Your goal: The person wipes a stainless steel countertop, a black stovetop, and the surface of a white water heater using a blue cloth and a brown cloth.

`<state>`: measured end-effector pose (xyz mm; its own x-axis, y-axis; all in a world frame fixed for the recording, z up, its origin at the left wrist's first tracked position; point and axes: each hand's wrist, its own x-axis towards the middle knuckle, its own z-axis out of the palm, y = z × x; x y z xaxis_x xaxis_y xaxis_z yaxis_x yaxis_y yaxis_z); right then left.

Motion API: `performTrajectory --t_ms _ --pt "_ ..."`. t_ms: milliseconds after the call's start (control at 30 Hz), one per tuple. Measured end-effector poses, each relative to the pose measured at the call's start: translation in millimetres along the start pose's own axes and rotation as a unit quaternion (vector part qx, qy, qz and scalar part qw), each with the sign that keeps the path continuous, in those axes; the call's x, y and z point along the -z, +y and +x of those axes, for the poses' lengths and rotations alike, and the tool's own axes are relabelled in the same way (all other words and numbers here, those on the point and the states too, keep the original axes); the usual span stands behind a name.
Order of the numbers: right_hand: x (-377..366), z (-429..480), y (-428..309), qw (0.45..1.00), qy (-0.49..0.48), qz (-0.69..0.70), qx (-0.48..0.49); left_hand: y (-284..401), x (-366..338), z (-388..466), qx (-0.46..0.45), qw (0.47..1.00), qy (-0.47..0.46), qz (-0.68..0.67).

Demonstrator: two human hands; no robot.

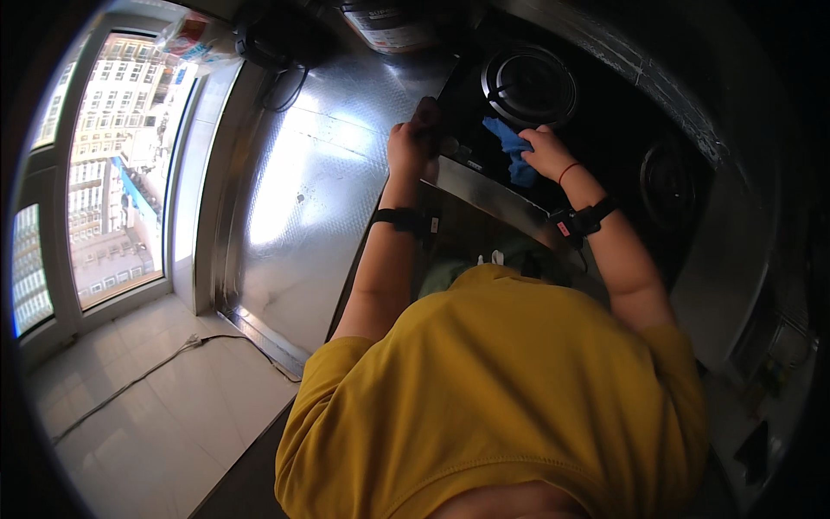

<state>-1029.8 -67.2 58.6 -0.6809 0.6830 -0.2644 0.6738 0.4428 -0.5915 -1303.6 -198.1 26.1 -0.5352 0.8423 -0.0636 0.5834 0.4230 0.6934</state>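
Note:
My right hand (548, 152) is closed on a crumpled blue cloth (513, 148), which lies against the black cooktop (603, 139) near its front edge. Just beyond the cloth is a round burner (530, 85) with metal rings. My left hand (410, 150) grips a dark brown cloth-like thing (426, 117) at the left edge of the cooktop, beside a control knob (449, 145); shadow hides its exact shape.
A shiny metal-covered counter (324, 175) lies left of the cooktop. A labelled container (386, 29) and a dark appliance with a cord (279, 39) stand at the back. A second burner (668, 181) is at right; a window (120, 168) is at left.

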Motion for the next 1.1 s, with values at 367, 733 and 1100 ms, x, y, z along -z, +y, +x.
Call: performTrajectory --t_ms 367,733,1100 --pt "-50 15 -32 0.994 -0.080 -0.047 0.059 6 93 -40 0.187 0.835 0.056 -0.515" --pt "-68 27 -29 0.995 -0.061 -0.037 0.074 -50 87 -34 0.061 0.966 0.217 -0.122" --pt "-67 24 -41 0.996 -0.056 -0.049 0.047 -60 38 -16 0.089 0.979 0.102 0.150"
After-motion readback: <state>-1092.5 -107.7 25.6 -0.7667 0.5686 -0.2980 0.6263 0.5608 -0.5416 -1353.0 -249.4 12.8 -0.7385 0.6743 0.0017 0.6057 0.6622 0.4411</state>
